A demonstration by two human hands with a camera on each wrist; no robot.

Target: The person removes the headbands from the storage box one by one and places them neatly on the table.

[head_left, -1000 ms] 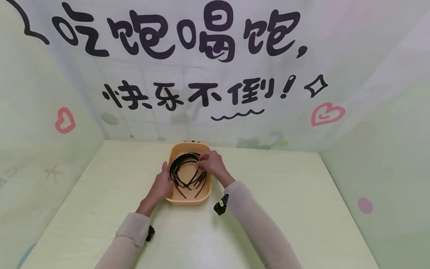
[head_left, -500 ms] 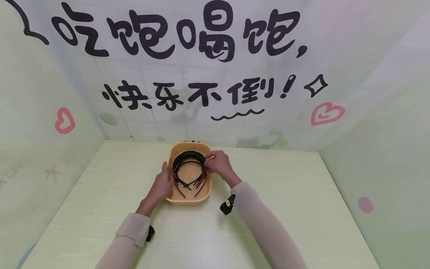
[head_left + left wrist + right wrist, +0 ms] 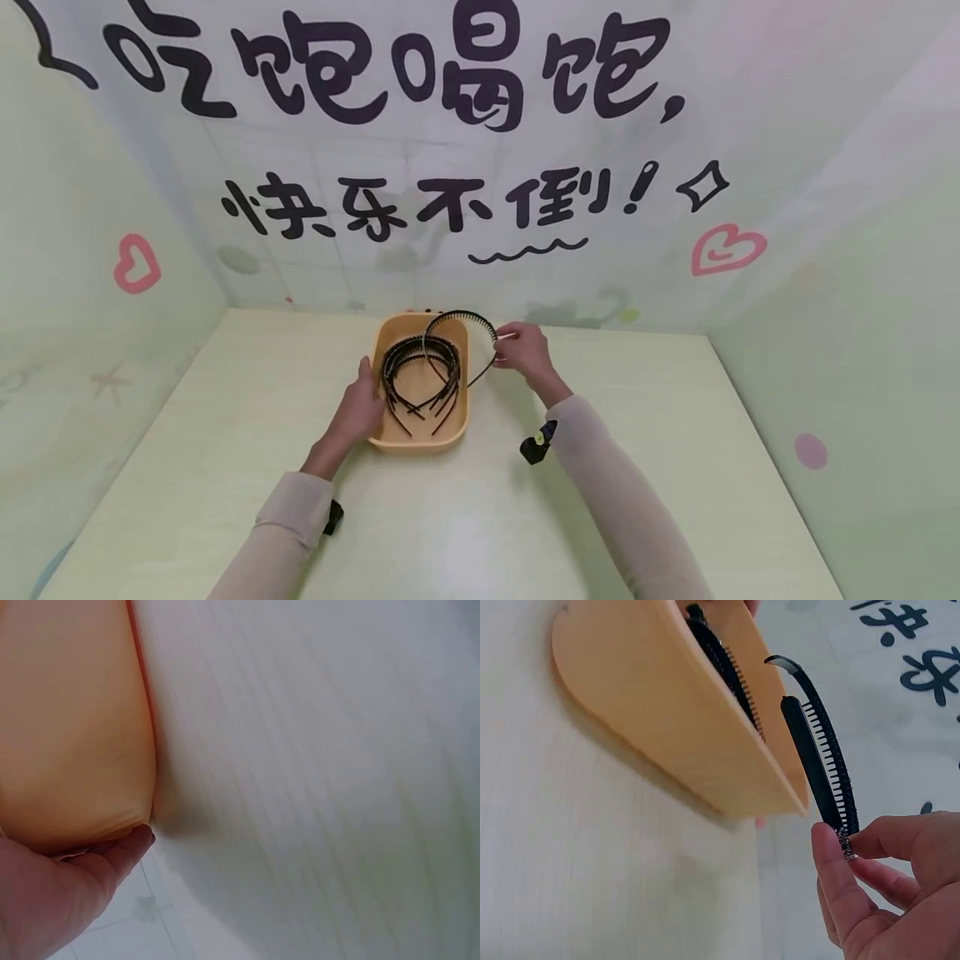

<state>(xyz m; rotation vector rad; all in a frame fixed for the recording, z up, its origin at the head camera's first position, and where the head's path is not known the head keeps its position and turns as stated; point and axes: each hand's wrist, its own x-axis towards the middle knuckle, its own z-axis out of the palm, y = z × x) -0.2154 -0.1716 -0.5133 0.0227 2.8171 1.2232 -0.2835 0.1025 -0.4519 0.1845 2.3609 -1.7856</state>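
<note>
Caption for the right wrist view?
Right hand pinches a black toothed headband beside the orange tub.

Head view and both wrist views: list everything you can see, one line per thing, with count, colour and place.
Lifted headband: one, black with comb teeth, held above the basin's right rim.
Headbands in basin: several, exact count unclear, black, piled inside the basin.
Basin: one, pale orange, near the back middle of the table.
Table: one, light green wood grain.
Backdrop: pale cloth with black Chinese characters, pink hearts and dots, on three sides.
Wrist cameras: two, black, one strapped on each forearm.
Sleeves: two, beige.
Left hand: rests against the basin's left side, steadying it.
Right hand: pinches the lifted headband at its side.
</note>
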